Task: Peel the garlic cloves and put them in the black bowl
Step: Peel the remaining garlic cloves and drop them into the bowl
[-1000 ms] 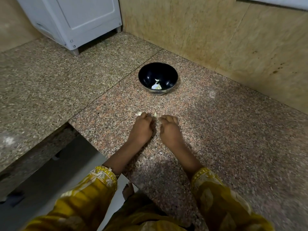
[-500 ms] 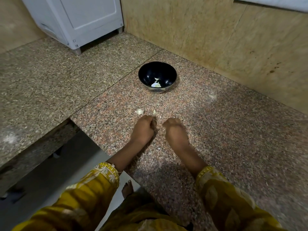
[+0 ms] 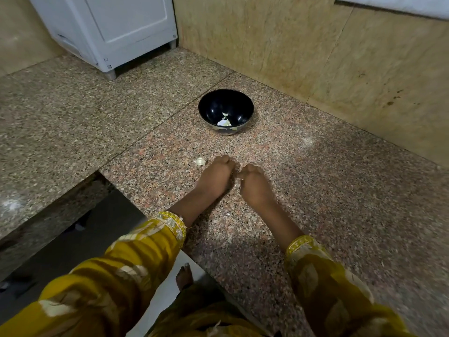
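The black bowl [image 3: 213, 105] stands on the granite counter, ahead of my hands, with a few pale peeled garlic cloves [image 3: 224, 121] at its bottom. One unpeeled garlic clove [image 3: 200, 161] lies on the counter just left of my left hand's fingertips, not touching them. My left hand [image 3: 215, 177] and my right hand [image 3: 254, 187] rest side by side on the counter, backs up and fingers curled under, their fingertips almost meeting. Whatever lies under or between the fingers is hidden.
The speckled granite counter [image 3: 340, 190] ends in a beige stone wall [image 3: 315, 57] behind the bowl. A white appliance [image 3: 116, 30] stands at the back left. The counter's front edge drops to the floor [image 3: 97, 227] at my left, where a bare foot [image 3: 183, 278] shows.
My hands drew back from the loose clove, then my left hand slid forward again. A small pale piece that lay beside the clove is now hidden behind my left fingers.
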